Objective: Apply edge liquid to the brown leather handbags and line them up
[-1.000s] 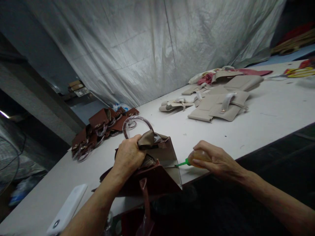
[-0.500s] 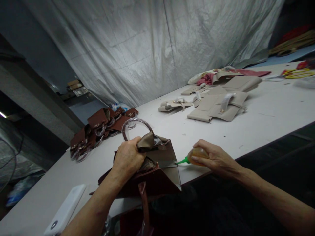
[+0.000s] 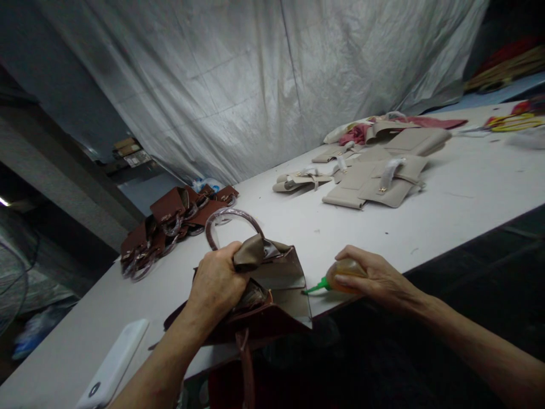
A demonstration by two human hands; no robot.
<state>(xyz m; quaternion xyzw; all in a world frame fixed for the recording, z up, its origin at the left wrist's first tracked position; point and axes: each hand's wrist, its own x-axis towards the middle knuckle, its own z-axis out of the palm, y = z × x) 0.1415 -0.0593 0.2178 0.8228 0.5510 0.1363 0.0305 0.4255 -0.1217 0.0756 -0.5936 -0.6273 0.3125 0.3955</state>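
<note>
A dark brown handbag [image 3: 272, 318] lies on its side at the table's front edge, its open end turned to the right. Its upper handle, wrapped in clear plastic, arches above it; the other handle hangs below the edge. My left hand [image 3: 219, 281] is closed on the bag's bunched lining [image 3: 251, 253], with the fingertips hidden. My right hand [image 3: 374, 278] squeezes around a glue bottle [image 3: 347, 274] of amber liquid with a green nozzle. The nozzle tip is at the inner side of the bag's right edge; whether it touches cannot be told.
Several brown handbags [image 3: 170, 221] are piled at the table's left. Beige bag pieces [image 3: 374, 176] lie toward the back right, with yellow-handled scissors [image 3: 513, 122] beyond. A white oblong device [image 3: 114, 360] rests at front left. A silvery sheet [image 3: 238, 85] hangs behind the white table [image 3: 293, 221].
The glue bottle's nozzle has moved a little down along the bag's edge. My left hand and the bag have shifted slightly left.
</note>
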